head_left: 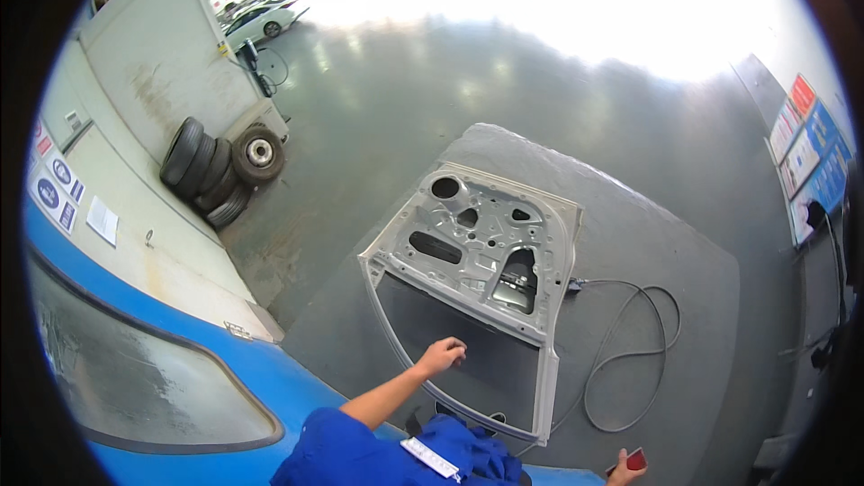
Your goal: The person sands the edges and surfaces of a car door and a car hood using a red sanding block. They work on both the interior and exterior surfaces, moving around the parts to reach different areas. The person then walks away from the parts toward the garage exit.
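A bare grey metal car door (477, 238) lies flat below me, its panel with several cut-outs away from me and its window frame towards me. Over the window opening hovers my left hand (441, 356), its fingers curled in; whatever they might hold is hidden. My right hand (623, 471), at the lower edge right of the door, is closed on a small flat red pad (637, 460) with a pale rim. That hand is apart from the door. A dark connector (574, 285) sits against the door's right edge.
A grey cable (589, 378) loops over the grey floor sheet (657, 243) right of the door. Blue bodywork with a window (153, 378) curves along the lower left. Stacked tyres (202, 171) stand by the left wall. Coloured posters (805, 162) hang at right.
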Action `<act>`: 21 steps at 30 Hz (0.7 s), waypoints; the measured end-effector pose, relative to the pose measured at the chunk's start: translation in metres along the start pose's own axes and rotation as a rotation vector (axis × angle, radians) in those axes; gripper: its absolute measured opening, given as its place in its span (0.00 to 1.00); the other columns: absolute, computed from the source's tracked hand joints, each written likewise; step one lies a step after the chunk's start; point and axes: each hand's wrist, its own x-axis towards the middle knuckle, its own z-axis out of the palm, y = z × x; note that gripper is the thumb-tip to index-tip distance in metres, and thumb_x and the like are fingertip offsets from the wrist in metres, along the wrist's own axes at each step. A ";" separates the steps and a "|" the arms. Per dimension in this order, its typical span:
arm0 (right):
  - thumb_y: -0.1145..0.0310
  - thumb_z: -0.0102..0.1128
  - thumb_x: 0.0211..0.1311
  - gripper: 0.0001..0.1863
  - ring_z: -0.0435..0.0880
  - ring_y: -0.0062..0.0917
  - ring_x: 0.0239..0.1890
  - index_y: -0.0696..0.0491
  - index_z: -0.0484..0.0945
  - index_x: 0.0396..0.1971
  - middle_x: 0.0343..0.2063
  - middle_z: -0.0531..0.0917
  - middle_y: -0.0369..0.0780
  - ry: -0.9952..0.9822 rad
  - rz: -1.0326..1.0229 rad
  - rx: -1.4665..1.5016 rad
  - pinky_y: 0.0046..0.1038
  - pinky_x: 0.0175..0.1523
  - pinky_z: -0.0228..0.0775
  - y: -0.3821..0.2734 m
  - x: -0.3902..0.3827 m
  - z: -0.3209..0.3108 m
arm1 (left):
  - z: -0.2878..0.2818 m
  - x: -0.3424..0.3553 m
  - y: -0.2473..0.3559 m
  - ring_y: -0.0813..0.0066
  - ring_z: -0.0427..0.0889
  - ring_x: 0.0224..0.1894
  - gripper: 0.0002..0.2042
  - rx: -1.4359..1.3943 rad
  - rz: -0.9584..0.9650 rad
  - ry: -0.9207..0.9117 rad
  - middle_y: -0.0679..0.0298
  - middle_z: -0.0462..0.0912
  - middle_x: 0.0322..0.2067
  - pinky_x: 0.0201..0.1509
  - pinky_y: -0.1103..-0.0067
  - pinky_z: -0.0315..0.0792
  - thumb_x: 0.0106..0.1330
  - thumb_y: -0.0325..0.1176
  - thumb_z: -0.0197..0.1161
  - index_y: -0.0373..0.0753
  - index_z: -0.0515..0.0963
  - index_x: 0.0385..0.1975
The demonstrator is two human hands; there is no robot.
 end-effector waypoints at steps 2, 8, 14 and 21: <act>0.52 0.84 0.42 0.39 0.82 0.36 0.35 0.58 0.74 0.50 0.40 0.83 0.45 0.134 -0.100 0.321 0.37 0.43 0.79 0.015 -0.043 0.014 | -0.005 -0.001 0.030 0.76 0.84 0.37 0.14 0.068 0.013 -0.001 0.61 0.86 0.38 0.42 0.79 0.76 0.70 0.36 0.59 0.35 0.79 0.50; 0.70 0.79 0.47 0.31 0.80 0.31 0.46 0.63 0.73 0.50 0.44 0.82 0.47 -0.344 0.545 0.503 0.35 0.55 0.74 0.104 -0.154 0.077 | -0.016 0.010 0.033 0.76 0.84 0.40 0.13 0.068 0.035 -0.112 0.60 0.86 0.40 0.42 0.79 0.75 0.72 0.36 0.58 0.36 0.79 0.50; 0.60 0.72 0.57 0.17 0.79 0.21 0.25 0.56 0.83 0.40 0.23 0.81 0.36 -0.141 0.580 0.385 0.29 0.32 0.70 0.076 -0.210 0.086 | -0.022 0.049 0.067 0.75 0.85 0.38 0.13 0.300 -0.044 -0.367 0.59 0.86 0.39 0.41 0.79 0.76 0.71 0.34 0.58 0.35 0.79 0.49; 0.57 0.72 0.57 0.27 0.81 0.25 0.47 0.58 0.78 0.51 0.44 0.84 0.41 0.446 0.954 0.672 0.27 0.54 0.72 -0.040 -0.345 0.095 | -0.038 0.147 0.029 0.77 0.82 0.38 0.13 0.627 -0.141 -0.812 0.63 0.84 0.36 0.42 0.81 0.73 0.71 0.36 0.60 0.34 0.80 0.47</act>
